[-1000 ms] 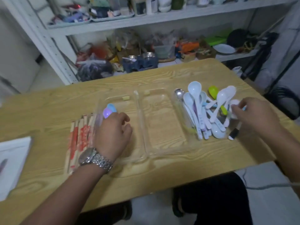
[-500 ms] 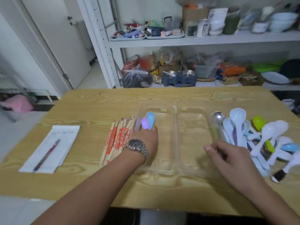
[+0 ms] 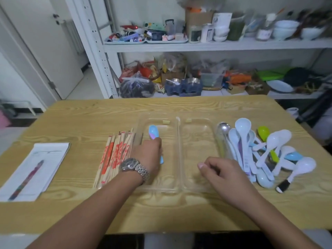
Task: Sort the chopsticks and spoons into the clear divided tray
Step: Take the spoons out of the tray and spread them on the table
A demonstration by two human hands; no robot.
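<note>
At the left edge of the frame a notepad [image 3: 38,164] with a pen [image 3: 27,178] on it lies on the worktop [image 3: 86,119]; leave both alone. Right of it, the chopsticks [image 3: 115,155] lie in a loose stack just beside the clear divided tray [image 3: 195,141], none of them inside it.

Your left grip [image 3: 149,155] is closed around the handles of a spoon pair [image 3: 153,133], one blue and one purple. Their bowls point toward the top of the frame, inside the tray's left compartment. The step in hand appears to be setting this pair down:

1. Lower the handles flat onto the compartment floor, parallel to the centre divider.
2. Release only once they are flat; the light tray may slide if the spoons drop.

Your right grip [image 3: 221,169] is over the lower part of the right compartment, fingers loosely curled and holding nothing. Use it to steady the tray rim. The unsorted spoons [image 3: 251,150] lie heaped at centre right, just beside the tray
</note>
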